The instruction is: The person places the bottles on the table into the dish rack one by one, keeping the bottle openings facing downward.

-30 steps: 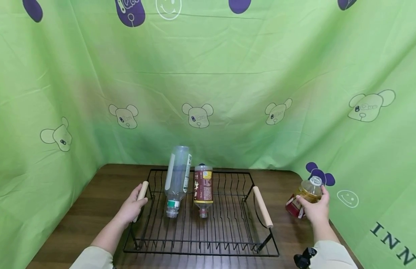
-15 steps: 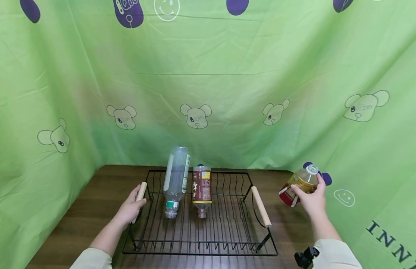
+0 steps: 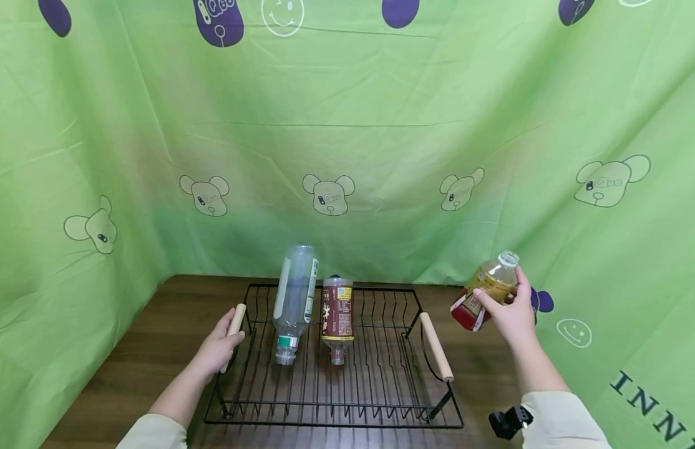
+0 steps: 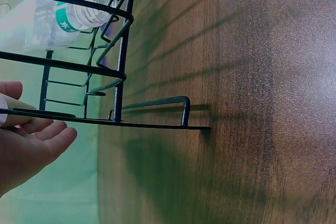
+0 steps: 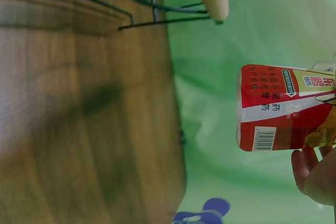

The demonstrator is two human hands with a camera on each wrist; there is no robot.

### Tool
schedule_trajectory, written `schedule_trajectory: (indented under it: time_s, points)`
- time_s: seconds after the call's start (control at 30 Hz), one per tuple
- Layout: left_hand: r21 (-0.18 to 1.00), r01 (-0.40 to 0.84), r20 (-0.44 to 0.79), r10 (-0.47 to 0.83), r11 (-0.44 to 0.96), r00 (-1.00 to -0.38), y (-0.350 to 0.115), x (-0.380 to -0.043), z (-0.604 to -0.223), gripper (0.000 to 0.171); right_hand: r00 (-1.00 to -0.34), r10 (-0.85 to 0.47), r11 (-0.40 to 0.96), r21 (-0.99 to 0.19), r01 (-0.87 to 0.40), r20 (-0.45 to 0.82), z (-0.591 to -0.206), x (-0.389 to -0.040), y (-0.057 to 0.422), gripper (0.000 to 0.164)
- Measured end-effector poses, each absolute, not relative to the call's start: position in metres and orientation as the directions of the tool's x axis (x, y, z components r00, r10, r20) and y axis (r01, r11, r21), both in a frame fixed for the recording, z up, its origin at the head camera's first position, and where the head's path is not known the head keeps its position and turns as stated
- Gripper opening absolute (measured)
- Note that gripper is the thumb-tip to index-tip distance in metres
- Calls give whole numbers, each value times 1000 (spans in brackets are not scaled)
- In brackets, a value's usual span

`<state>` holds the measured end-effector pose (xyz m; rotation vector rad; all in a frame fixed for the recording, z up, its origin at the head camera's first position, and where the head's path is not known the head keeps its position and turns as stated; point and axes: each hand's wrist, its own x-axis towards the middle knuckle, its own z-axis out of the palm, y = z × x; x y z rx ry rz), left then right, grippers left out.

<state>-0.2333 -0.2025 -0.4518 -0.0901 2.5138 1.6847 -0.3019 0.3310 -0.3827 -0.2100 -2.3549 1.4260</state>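
My left hand (image 3: 219,345) holds the left wooden handle (image 3: 238,318) of a black wire dish rack (image 3: 381,408). In the right hand (image 3: 513,313) is a plastic bottle (image 3: 482,293) with a red and gold label, held tilted in the air right of the rack, its clear neck up and to the right. A clear bottle (image 3: 296,290) with a green neck band leans neck-down in the rack. Beside it a bottle (image 3: 338,312) with a maroon label also stands neck-down. The right wrist view shows the red label (image 5: 278,109) with its barcode; the fingertips (image 5: 302,166) touch its side.
The rack's right wooden handle (image 3: 437,346) stands between the rack and the held bottle. Below everything is a brown wood-grain table (image 3: 128,362). A green printed cloth (image 3: 381,156) hangs behind the table and along both sides.
My right hand has lifted the red and gold bottle up from the right side of the table and shifted it slightly left. The left hand stays on the handle; the rack's bottles have not moved.
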Motion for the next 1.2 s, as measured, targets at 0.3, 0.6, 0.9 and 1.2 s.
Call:
schedule_trajectory:
  time_s: [0.3, 0.6, 0.9, 1.2]
  points:
    - [917, -114, -126, 8, 382, -992, -204, -232, -453, 70, -935, 222, 477, -867, -144, 278, -363, -299, 307, 102]
    - [918, -116, -128, 7, 379, -992, -204, -232, -452, 70, -951, 106, 469, -858, -211, 292, -344, -295, 280, 101]
    - [920, -113, -127, 15, 376, -992, -202, -235, -451, 71, -954, 39, 490, -838, -240, 296, -337, -291, 260, 100]
    - [921, -121, -133, 7, 371, -991, -202, -233, -452, 71, -962, -46, 491, -832, -257, 270, -340, -290, 234, 100]
